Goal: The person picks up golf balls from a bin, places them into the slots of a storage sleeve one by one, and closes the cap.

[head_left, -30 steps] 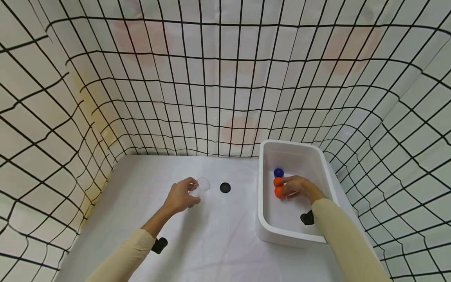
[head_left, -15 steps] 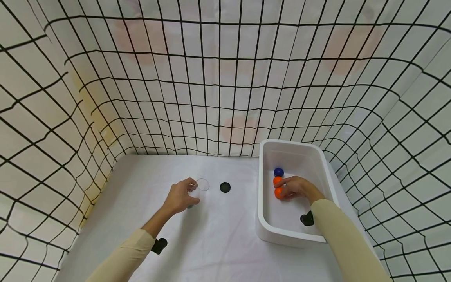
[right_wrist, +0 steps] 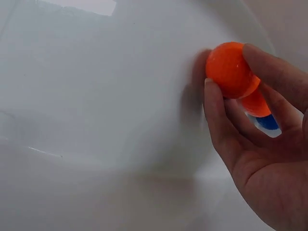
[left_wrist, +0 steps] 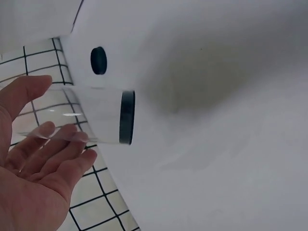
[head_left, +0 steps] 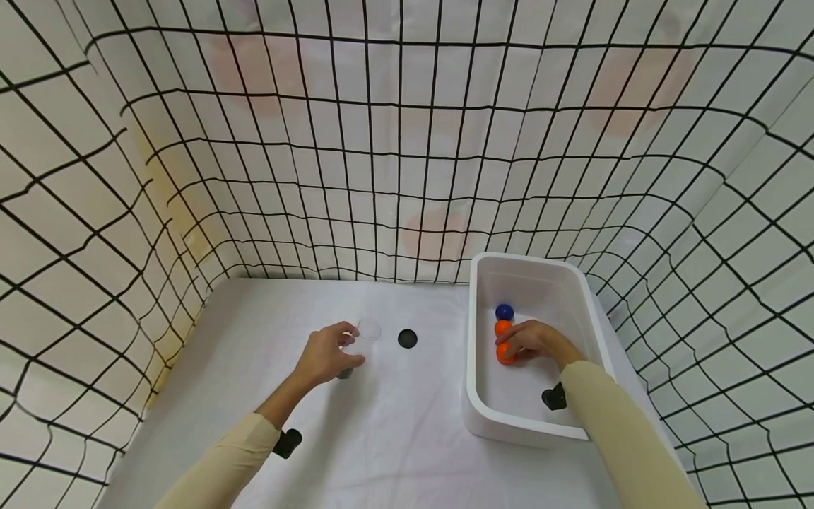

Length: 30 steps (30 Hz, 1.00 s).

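Note:
My left hand (head_left: 324, 353) grips a clear cylindrical container (left_wrist: 96, 115) with a black base (left_wrist: 127, 117), thumb on one side and fingers along the other. Its round open-looking rim (head_left: 369, 329) shows faintly in the head view. A separate black disc-shaped lid (head_left: 408, 338) lies on the white surface to its right. Inside the white bin (head_left: 472, 339), my right hand (head_left: 537, 341) pinches an orange ball (right_wrist: 232, 70) between thumb and fingertips. A second orange ball (head_left: 502, 327) and a dark blue ball (head_left: 504, 312) sit behind it in a row.
Black netting (head_left: 397, 155) encloses the white-covered surface (head_left: 407, 438) at the back and both sides. The bin's raised wall (head_left: 509, 428) stands between the two hands. A black wrist camera (head_left: 288, 443) is on the left forearm, another (head_left: 555, 396) on the right.
The front orange ball has shifted slightly nearer and away from the second one, and my right fingers have closed on it. My left hand with the clear container stays almost still.

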Each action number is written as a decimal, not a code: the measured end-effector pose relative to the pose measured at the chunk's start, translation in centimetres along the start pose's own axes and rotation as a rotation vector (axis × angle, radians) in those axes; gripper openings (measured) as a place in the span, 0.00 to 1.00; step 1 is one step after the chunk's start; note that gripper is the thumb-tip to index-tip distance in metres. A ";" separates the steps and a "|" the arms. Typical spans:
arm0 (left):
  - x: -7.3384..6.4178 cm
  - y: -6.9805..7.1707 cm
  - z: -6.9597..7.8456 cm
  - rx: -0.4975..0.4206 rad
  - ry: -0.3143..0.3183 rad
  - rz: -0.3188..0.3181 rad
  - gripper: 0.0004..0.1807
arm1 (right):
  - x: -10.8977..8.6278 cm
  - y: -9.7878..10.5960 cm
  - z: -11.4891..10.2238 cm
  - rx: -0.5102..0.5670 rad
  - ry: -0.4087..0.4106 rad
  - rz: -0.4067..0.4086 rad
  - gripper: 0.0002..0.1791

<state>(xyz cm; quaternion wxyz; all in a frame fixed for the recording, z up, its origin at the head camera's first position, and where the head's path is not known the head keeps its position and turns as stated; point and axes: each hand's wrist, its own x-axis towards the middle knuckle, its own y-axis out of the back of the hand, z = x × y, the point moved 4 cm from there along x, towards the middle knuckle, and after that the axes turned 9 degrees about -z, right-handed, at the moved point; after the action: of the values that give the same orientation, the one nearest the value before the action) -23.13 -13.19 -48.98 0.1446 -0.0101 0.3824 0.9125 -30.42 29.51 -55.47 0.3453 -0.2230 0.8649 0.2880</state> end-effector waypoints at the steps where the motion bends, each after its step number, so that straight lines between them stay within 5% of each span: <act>1: 0.0 0.0 0.1 -0.003 0.002 -0.003 0.22 | -0.2 0.1 -0.1 -0.005 0.003 0.006 0.22; 19: 0.6 0.6 2.5 -0.003 -0.086 -0.006 0.24 | -5.7 2.9 -6.2 0.086 0.354 0.020 0.29; 30: 1.1 1.2 5.0 -0.017 -0.150 -0.011 0.22 | -9.1 2.4 -10.7 0.024 0.493 0.054 0.29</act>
<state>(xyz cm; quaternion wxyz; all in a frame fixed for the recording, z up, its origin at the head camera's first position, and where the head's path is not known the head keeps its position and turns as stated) -24.06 -10.20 -44.78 0.1778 0.0552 0.3628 0.9131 -30.76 26.01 -41.66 0.1186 -0.2593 0.9320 0.2236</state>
